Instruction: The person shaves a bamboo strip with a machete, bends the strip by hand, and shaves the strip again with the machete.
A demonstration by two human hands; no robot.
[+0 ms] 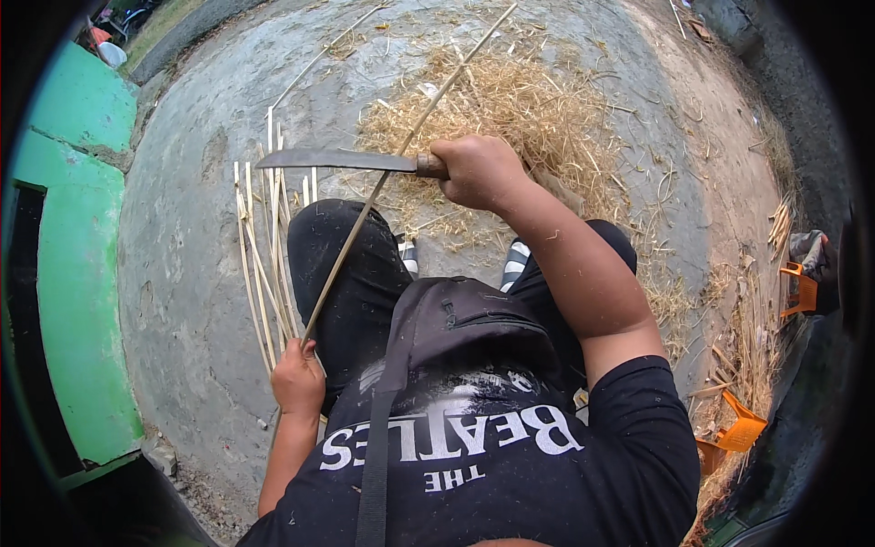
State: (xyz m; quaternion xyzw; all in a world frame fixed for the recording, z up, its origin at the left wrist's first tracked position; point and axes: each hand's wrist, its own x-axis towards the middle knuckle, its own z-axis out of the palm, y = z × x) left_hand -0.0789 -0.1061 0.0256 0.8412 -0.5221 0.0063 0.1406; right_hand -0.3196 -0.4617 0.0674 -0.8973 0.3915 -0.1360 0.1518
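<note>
My right hand (480,173) is closed around the wooden handle of a machete (328,159), whose blade points left. The blade lies across a long thin strip that looks like bamboo (447,87), touching or very close to it. Low at the left, my left hand (299,378) is wrapped round the near part of this strip. From there the strip slants up over my left knee to the far right. Several pale split strips (258,273) lie on the ground beside my left leg.
A heap of curly shavings (519,114) spreads over the concrete ground (182,273) in front of my feet. A green wall (82,237) stands at the left. Along the right edge are an orange plastic chair (800,292), another orange piece (743,425) and scattered slivers (743,337).
</note>
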